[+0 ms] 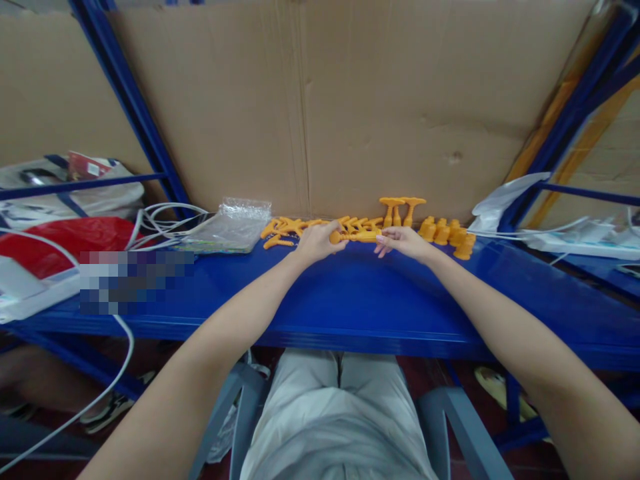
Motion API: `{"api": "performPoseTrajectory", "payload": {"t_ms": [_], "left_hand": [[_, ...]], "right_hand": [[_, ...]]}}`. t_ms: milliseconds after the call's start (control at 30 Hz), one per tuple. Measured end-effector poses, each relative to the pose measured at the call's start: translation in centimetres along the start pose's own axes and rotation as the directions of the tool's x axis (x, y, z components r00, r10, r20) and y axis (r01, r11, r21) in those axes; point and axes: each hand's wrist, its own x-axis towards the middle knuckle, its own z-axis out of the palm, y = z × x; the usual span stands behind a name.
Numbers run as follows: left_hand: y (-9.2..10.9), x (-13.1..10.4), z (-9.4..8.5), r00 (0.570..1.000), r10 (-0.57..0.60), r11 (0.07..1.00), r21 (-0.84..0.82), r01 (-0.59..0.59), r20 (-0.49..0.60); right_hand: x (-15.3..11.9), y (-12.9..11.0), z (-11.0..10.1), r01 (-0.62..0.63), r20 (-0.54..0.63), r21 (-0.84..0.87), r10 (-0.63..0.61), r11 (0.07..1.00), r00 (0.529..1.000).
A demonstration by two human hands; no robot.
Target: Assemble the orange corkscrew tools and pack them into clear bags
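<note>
Both forearms extend forward over the blue tabletop (360,307), converging near its far edge; left hand (319,243), back of hand up, fingers curled, grip closed around one end of an orange-yellow part (363,237); right hand (400,241) at the other end, narrow grip, fingertips on the part, lower fingers loosely extended. Part held roughly level between the hands, in front of the cardboard panel (300,107).

Left of and behind the left hand: a pile of curved orange pieces (280,230); behind the right hand: upright T-shaped pieces (410,210); right of it: a cluster of bell-shaped pieces (441,232); farther left: a clear plastic bag (233,227), red bag (95,240) and white cables (165,217).

Writing: none legible; the red item (89,165) at far left bears a white label, too small to read. Hidden: the part's ends, partly under the fingers; a pixelated patch covers items at left; both upper arms cut off by the frame.
</note>
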Motion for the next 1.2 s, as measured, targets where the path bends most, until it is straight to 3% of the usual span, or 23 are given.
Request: {"api": "performPoseTrajectory", "payload": {"t_ms": [567,1200], "left_hand": [[-0.1,0.0,0.2,1.0,0.014,1.0,0.002,-0.014,0.015],[-0.2,0.1,0.3,0.999,0.011,1.0,0.006,-0.011,0.035]], "right_hand": [[-0.1,-1.0,1.4,-0.227,-0.019,0.041,0.228,0.973,0.974],[-0.2,-1.2,1.6,-0.322,-0.05,-0.007,0.322,0.947,0.946]]}}
